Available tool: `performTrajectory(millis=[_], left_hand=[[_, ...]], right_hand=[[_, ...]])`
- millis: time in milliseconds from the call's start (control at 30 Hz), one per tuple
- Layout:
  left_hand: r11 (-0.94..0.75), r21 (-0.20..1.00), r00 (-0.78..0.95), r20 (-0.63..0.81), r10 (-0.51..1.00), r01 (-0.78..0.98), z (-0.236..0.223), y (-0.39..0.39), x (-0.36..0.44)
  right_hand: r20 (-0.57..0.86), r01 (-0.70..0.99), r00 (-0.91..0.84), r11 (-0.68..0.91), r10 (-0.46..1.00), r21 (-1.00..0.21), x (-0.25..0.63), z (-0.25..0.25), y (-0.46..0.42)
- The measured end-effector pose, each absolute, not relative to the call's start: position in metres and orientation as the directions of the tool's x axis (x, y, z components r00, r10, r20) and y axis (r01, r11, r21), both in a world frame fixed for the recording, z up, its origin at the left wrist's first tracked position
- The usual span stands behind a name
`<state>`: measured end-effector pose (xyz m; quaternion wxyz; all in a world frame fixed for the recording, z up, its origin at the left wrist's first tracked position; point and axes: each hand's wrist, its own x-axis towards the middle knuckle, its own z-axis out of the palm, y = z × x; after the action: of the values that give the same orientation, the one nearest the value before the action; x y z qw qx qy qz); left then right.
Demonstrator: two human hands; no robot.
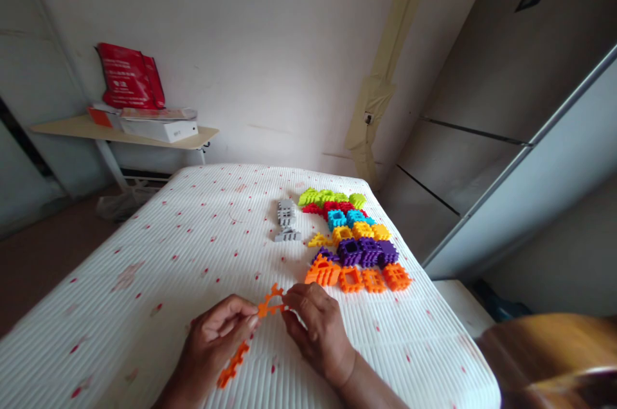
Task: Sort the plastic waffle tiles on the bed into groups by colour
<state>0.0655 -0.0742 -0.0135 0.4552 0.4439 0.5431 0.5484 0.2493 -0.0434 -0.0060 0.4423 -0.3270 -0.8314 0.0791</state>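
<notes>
Both my hands pinch one orange interlocking toy piece (268, 303) with toothed edges and an opening in it. My left hand (219, 332) is closed on its left end, and my right hand (315, 325) grips its right end. A second orange piece (234, 365) lies on the mattress, partly hidden by my left hand. Beyond my right hand sit more orange pieces (351, 279) in a row. Behind them come rows of purple pieces (369, 252), yellow pieces (362, 230), blue pieces (337, 219), red pieces (332, 206) and green pieces (325, 195).
Grey pieces (286, 211) lie left of the coloured rows on the white ribbed mattress (193, 248). At the back left, a desk (62, 125) bears a red bag (130, 78) and a white box (161, 128). A dark cabinet (463, 113) stands at the right, with a brown curved object (549, 351) near the front.
</notes>
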Motion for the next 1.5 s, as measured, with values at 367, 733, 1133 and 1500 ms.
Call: performTrajectory(millis=[367,733,1133,1500], left_hand=[[-0.033,0.999,-0.197,0.027,0.980,-0.029,-0.017,-0.074,0.071],[-0.039,0.999,-0.247,0.045,0.968,0.029,-0.018,-0.070,0.065],[-0.035,0.999,-0.242,0.045,0.969,0.042,-0.020,-0.068,0.063],[-0.053,0.998,-0.262,0.063,0.963,0.042,-0.020,-0.068,0.063]], right_hand=[[0.729,0.451,-0.256,0.746,0.635,-0.490,0.283,0.009,-0.034],[0.644,0.612,-0.230,0.623,0.729,-0.486,0.332,0.014,0.009],[0.651,0.591,-0.259,0.650,0.714,-0.477,0.327,0.008,0.009],[0.623,0.606,-0.231,0.612,0.747,-0.508,0.325,0.004,0.008]])
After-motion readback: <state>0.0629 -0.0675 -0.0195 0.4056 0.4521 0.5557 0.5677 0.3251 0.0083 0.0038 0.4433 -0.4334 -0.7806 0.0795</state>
